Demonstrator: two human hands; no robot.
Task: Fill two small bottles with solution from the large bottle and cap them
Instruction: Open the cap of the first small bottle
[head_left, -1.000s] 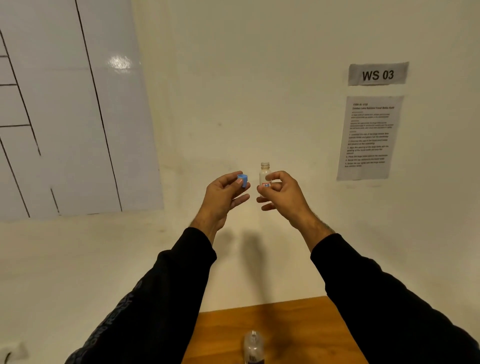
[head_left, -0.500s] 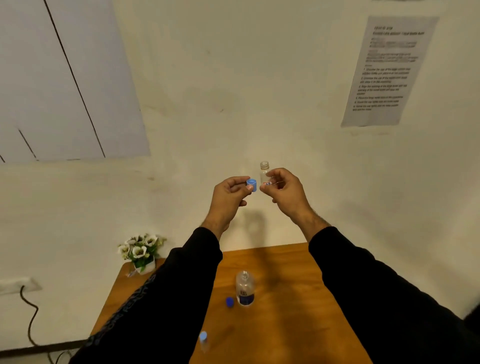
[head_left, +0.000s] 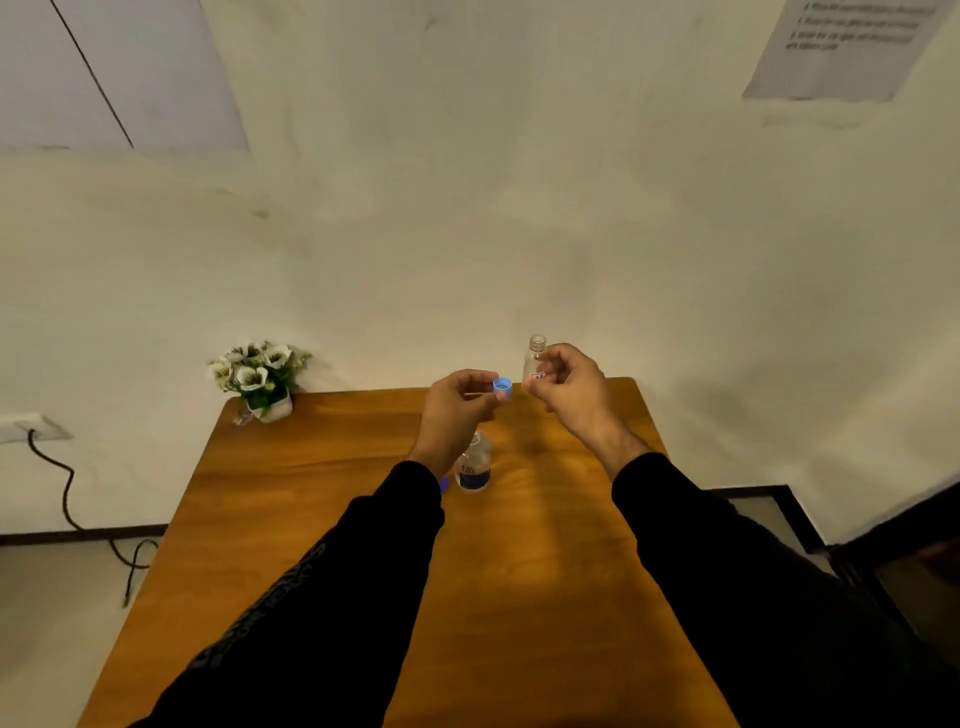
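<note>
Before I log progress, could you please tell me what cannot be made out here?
- Head view: fill level of the small bottle, partly behind the right hand.
- Large bottle: its top hidden by the left hand.
- Wall notice: cut off by the edge, text blurred.

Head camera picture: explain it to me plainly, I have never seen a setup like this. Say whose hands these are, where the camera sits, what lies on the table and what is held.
No machine here: a person in black sleeves works with bare hands, and the camera is worn on the head, looking forward and down. The left hand pinches a light blue cap. The right hand holds a small clear bottle upright, its neck open. Cap and bottle are apart. Below stands a wooden table against a wall, bearing a larger bottle with a dark label, partly hidden behind the left wrist, and a small pot of white flowers at its far left corner.
</note>
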